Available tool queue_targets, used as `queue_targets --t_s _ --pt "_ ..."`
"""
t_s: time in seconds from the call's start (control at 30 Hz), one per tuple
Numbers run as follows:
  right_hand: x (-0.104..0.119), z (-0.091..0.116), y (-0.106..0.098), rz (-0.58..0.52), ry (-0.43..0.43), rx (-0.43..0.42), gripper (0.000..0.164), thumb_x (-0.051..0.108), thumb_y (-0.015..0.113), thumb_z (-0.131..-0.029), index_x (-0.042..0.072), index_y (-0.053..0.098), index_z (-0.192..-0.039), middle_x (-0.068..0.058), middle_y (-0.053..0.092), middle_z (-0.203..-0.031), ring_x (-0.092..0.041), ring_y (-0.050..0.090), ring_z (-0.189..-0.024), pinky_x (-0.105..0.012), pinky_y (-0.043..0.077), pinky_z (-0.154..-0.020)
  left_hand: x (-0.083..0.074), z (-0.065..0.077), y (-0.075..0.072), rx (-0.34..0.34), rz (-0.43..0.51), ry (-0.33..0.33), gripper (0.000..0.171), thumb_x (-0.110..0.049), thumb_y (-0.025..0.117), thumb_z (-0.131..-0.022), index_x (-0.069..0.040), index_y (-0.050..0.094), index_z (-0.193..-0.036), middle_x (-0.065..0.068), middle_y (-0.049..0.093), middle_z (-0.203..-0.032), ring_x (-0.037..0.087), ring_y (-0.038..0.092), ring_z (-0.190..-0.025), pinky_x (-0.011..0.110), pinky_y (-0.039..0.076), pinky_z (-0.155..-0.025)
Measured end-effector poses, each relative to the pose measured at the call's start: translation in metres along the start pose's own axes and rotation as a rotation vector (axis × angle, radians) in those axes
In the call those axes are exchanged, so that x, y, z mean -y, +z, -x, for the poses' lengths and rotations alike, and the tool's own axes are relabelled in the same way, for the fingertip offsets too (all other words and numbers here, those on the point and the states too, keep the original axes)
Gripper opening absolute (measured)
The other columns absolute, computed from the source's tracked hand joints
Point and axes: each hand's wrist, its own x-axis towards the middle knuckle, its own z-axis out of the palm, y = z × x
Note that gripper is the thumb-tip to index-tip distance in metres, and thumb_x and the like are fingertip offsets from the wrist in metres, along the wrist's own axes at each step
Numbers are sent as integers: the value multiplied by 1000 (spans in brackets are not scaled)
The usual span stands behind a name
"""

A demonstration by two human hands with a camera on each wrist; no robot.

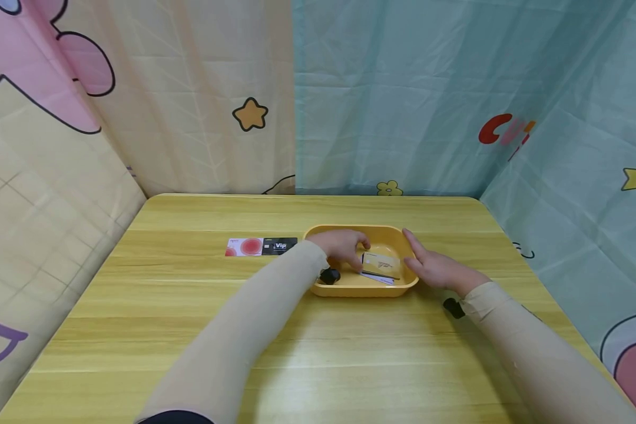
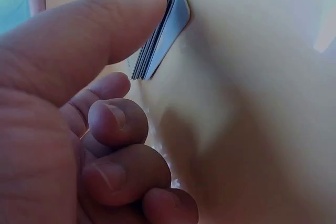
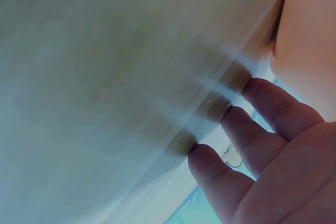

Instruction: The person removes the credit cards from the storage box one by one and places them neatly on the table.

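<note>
A yellow plastic tray (image 1: 365, 291) stands on the table, with a small stack of cards (image 1: 380, 265) in its right half. My left hand (image 1: 341, 246) reaches into the tray from the left. Its thumb lies at the edge of the stack (image 2: 160, 30) in the left wrist view, while the other fingers bend loosely beside it with nothing between them. At the tray's right end is my right hand (image 1: 439, 270), thumb and forefinger spread along the rim. In the right wrist view, three fingertips (image 3: 202, 153) of this hand touch the tabletop.
Left of the tray, a pink-and-white card (image 1: 244, 247) and a black Vip card (image 1: 279, 245) lie side by side on the wooden table (image 1: 153, 306). Patterned curtains (image 1: 392, 106) hang behind the table and along both sides.
</note>
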Motion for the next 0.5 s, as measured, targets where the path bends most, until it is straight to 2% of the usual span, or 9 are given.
queue_targets --t_s 0.1,0.33,0.5 --pt "-1 0 0 0 4 1 74 39 30 -114 12 -13 -168 -37 30 -163 -56 44 -144 -66 34 -119 -2 -3 3 1 -21 17 62 -30 85 -88 -22 58 -144 0 62 -136 19 57 -104 30 46 -86" --pt "-2 -1 2 -1 1 -2 74 38 31 -114 11 -11 -168 -38 31 -163 -56 43 -144 -66 34 -119 -7 -5 9 35 25 21 62 -26 85 -90 -18 55 -144 2 61 -131 19 58 -102 29 49 -80" --pt "-2 -1 2 0 6 -5 73 38 30 -114 12 -12 -168 -37 30 -163 -56 44 -144 -66 34 -119 -7 -6 11 17 32 13 61 -25 85 -89 -19 56 -143 2 62 -124 19 59 -95 28 48 -76"
